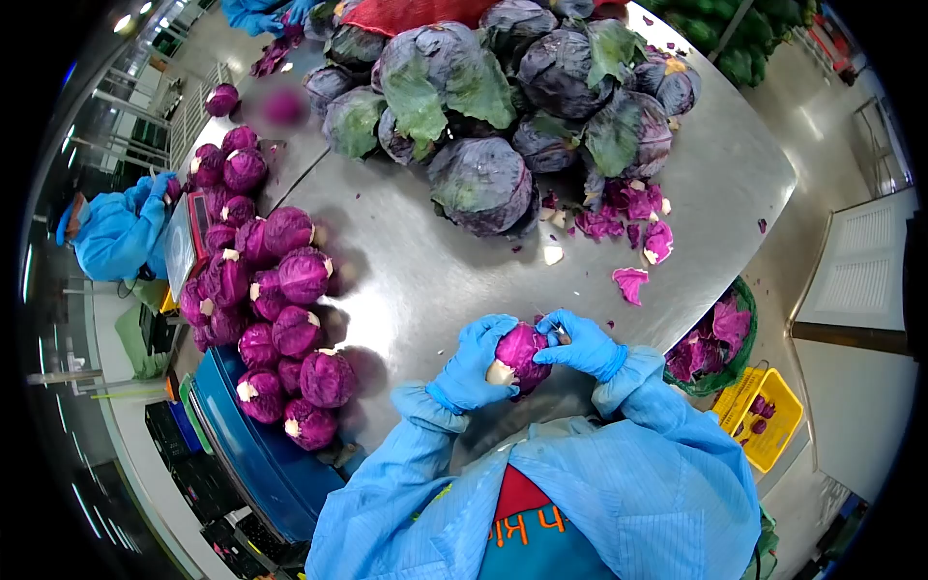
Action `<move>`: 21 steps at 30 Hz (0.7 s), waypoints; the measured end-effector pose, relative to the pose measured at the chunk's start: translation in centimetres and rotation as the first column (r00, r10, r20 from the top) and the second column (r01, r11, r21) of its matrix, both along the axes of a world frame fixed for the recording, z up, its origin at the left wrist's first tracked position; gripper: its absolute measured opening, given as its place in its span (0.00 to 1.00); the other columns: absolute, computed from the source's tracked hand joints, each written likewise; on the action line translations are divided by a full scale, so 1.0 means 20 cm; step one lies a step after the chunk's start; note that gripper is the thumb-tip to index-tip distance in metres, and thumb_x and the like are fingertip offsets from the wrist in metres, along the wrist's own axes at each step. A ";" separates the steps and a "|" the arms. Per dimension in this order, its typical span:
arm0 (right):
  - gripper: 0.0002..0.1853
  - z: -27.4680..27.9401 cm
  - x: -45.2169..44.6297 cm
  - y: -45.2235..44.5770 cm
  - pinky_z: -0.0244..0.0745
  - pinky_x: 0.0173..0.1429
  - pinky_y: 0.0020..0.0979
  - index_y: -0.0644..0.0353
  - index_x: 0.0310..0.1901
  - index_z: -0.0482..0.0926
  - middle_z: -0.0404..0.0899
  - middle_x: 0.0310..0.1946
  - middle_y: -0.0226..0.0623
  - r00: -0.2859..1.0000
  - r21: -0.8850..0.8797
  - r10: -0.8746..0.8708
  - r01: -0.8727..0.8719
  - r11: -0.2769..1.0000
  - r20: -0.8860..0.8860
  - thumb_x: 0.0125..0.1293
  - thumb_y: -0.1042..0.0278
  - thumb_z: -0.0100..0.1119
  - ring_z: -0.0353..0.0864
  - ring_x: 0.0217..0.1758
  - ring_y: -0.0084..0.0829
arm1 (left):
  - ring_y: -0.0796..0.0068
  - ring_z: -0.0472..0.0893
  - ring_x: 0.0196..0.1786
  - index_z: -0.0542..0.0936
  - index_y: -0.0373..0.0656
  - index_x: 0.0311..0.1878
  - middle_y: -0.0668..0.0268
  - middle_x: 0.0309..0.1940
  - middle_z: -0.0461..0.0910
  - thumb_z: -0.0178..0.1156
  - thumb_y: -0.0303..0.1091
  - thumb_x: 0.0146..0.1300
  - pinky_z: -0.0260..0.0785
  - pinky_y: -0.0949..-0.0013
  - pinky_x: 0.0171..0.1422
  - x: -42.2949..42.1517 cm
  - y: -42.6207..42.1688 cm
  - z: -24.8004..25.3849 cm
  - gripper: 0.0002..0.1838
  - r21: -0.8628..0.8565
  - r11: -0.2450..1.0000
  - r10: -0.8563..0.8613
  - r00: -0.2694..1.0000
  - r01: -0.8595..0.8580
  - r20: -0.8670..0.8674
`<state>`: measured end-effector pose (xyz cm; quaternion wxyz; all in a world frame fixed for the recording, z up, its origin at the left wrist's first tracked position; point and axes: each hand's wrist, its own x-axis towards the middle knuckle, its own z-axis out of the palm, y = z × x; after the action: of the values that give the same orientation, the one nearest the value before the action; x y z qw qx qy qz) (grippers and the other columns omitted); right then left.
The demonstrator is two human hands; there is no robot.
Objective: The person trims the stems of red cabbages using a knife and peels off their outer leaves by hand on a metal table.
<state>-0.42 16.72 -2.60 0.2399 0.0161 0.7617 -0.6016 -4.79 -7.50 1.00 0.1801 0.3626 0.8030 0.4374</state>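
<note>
Near the front edge of the metal table (425,266), my left hand (476,365) in a blue glove is wrapped round a small peeled purple cabbage (522,360). Its pale stem end faces down and left. My right hand (583,346), also gloved, touches the cabbage's right side with its fingers pinched together. A small object, perhaps a knife, shows at those fingertips, too small to make out well. Torn purple leaves (630,283) lie beyond my right hand.
Unpeeled cabbages (481,184) with green outer leaves are heaped at the back. Peeled ones (304,275) are piled left, by a scale (181,242) and a blue bin (256,454). A leaf basket (713,338) and yellow crate (773,425) stand right. A person (116,232) works far left.
</note>
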 end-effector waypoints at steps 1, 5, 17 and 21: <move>0.30 -0.01 0.00 0.00 0.74 0.52 0.30 0.59 0.52 0.77 0.81 0.41 0.35 1.000 -0.024 -0.018 0.018 1.000 -0.015 0.53 0.50 0.75 0.78 0.44 0.27 | 0.50 0.64 0.67 0.67 0.40 0.65 0.53 0.63 0.66 0.74 0.42 0.39 0.54 0.54 0.72 -0.01 0.01 -0.01 0.47 0.002 1.000 -0.003 1.000 0.003 -0.005; 0.23 -0.01 0.03 0.00 0.75 0.49 0.33 0.56 0.49 0.78 0.81 0.39 0.38 0.980 -0.056 -0.066 0.056 0.997 -0.188 0.59 0.48 0.68 0.82 0.42 0.33 | 0.50 0.64 0.66 0.67 0.39 0.66 0.52 0.63 0.67 0.75 0.44 0.40 0.55 0.55 0.73 0.01 0.02 -0.03 0.47 -0.020 1.000 0.012 1.000 -0.012 0.017; 0.19 -0.08 -0.13 0.24 0.77 0.47 0.31 0.56 0.52 0.80 0.83 0.38 0.38 0.704 0.268 -0.582 0.701 0.661 -0.408 0.64 0.55 0.65 0.83 0.40 0.30 | 0.49 0.63 0.69 0.64 0.40 0.69 0.52 0.64 0.65 0.76 0.49 0.43 0.53 0.54 0.74 0.05 -0.05 -0.03 0.50 0.049 0.999 -0.016 1.000 0.017 -0.024; 0.25 -0.22 -0.01 0.23 0.76 0.54 0.30 0.52 0.60 0.77 0.83 0.43 0.37 0.899 -0.036 -0.432 0.430 0.902 -0.071 0.62 0.55 0.69 0.81 0.46 0.28 | 0.50 0.59 0.71 0.63 0.44 0.70 0.54 0.68 0.61 0.75 0.55 0.46 0.50 0.53 0.76 0.13 -0.19 -0.08 0.51 0.077 0.988 0.130 0.987 -0.137 0.096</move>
<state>-0.72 21.28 -7.05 0.0713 0.1583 0.7421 -0.6474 -2.13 -11.32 -0.60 0.1712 0.2950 0.7975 0.4976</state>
